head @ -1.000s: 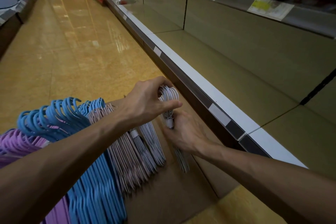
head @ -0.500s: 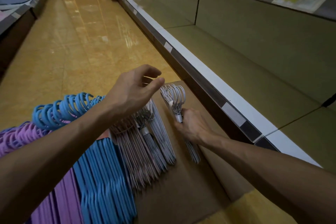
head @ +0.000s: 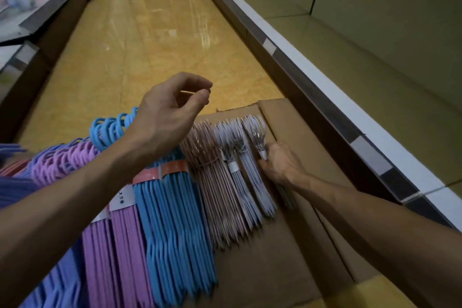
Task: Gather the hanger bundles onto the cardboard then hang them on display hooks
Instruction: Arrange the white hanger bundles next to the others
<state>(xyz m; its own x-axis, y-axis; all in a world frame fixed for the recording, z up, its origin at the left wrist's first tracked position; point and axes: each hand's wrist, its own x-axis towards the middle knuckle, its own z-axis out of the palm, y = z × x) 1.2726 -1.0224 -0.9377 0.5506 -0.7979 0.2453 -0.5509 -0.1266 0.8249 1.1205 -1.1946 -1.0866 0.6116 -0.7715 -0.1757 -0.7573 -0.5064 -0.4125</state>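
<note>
Right hand (head: pixel 280 165) grips one pale-lilac wire hanger bundle (head: pixel 257 137) lying on the flat brown cardboard (head: pixel 295 245), beside two lilac, one pink, two blue bundles; left hand (head: pixel 167 117) pinches a thin band.

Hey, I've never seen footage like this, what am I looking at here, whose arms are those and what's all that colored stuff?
There is no machine here. A camera worn on a person's head looks down at their own two bare hands in a shop aisle. Flattened cardboard lies on the floor beside a low shelf. On it lie bundles of hangers: purple, blue, pink and white. The right hand grips the rightmost white bundle. The left hand hovers above, fingertips pinched; whether it holds anything is unclear.
</note>
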